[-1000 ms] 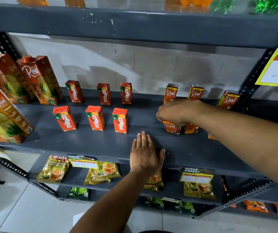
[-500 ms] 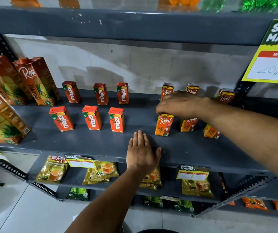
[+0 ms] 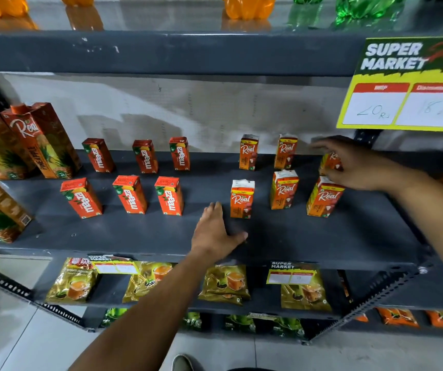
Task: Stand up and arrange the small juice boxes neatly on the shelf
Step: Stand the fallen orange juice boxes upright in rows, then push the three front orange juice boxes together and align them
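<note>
Nearly done: eleven juice boxes upright; right hand (image 3: 354, 167) pinching last juice box (image 3: 331, 163) at back; left hand (image 3: 215, 231) spread flat on shelf (image 3: 322, 236).

upright juice boxes (image 3: 242, 199), grey shelf (image 3: 322, 236), two hands (image 3: 215, 231)

Grey metal shelving rack (image 3: 161, 53) with perforated angle posts (image 3: 383, 295), pale scuffed back wall (image 3: 145, 103) behind, glossy light-tiled floor (image 3: 22, 341) below, yellow-green price sign (image 3: 407, 84) hanging upper right, soft overhead light
</note>
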`<state>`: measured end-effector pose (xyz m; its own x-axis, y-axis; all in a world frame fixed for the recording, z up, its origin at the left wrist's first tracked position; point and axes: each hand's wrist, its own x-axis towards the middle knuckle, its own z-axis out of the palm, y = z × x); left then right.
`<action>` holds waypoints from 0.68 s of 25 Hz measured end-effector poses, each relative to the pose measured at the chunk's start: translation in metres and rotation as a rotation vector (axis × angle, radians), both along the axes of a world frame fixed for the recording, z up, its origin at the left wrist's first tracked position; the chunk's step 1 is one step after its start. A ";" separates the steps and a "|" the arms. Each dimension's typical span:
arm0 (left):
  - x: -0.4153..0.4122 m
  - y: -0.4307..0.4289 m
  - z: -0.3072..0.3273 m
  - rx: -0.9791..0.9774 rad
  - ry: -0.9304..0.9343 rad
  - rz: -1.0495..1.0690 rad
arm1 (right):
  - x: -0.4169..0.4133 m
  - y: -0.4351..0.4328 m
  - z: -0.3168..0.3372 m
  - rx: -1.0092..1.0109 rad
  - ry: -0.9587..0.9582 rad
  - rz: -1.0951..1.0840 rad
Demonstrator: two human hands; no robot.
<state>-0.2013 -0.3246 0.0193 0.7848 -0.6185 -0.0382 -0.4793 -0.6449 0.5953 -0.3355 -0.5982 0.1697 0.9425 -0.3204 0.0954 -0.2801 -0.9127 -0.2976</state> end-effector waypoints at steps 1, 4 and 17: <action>0.005 -0.005 0.002 -0.071 0.095 -0.012 | -0.016 -0.008 -0.010 0.119 -0.062 -0.057; 0.019 -0.018 0.004 -0.239 0.266 -0.027 | -0.052 -0.022 -0.048 0.554 -0.204 -0.197; 0.038 -0.069 0.014 -0.213 0.262 -0.100 | -0.010 -0.020 -0.120 0.511 0.031 -0.318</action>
